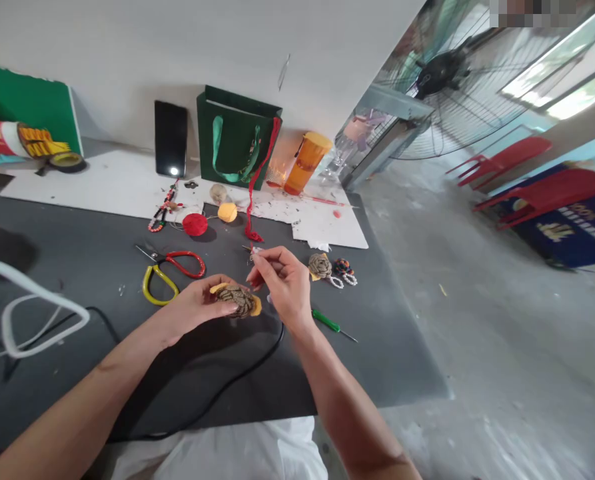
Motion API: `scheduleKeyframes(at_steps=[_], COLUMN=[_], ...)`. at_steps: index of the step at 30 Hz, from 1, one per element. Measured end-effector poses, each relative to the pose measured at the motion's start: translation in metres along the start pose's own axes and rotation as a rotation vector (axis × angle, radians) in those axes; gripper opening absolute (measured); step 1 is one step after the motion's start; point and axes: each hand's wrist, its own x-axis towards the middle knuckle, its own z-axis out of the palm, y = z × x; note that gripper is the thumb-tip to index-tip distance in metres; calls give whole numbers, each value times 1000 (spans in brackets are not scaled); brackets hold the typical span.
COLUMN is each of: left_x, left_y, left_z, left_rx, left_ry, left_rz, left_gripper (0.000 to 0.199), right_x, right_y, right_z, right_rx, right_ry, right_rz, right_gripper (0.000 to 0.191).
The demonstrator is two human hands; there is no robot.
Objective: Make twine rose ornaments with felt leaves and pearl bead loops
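My left hand [202, 303] is closed round a brown crocheted flower [237, 300] with yellow leaf-like parts at its edges. Just to its right and above, my right hand [284, 283] pinches its thumb and forefinger together over something small and pale that I cannot make out. Red yarn [252, 230] trails from the green bag to near those fingertips. Scissors [170, 267] with one red and one yellow handle lie open left of my hands. A green-handled crochet hook [327, 321] rests to the right, below a second brown flower [320, 265] and a dark one [344, 268] with pearl loops.
Behind stand a phone [170, 137] with its light on, a dark green gift bag [237, 140] and an orange bottle [307, 163]. Red [195, 225] and yellow yarn balls [227, 212] sit before them. A black cable [237, 373] crosses the table's front; a fan [442, 73] stands right.
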Motion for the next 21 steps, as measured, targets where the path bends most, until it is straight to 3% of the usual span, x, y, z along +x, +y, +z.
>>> scheduleKeyframes(at_steps=[11,16,21], left_x=[4,6,8], left_y=[-8,-7,-7], left_z=[-5,-3,-2], left_rx=[-99,-171,-193], left_ry=[122,125,83], left_rz=[72,50,5], left_gripper=[29,44,41], right_x=[-7,-8,-10], right_y=[4,6,6], right_z=[-5,-8,-9], right_rx=[4,0,57], right_ry=[97,114,101], right_rz=[15,9,-4], right_gripper=[15,16,16])
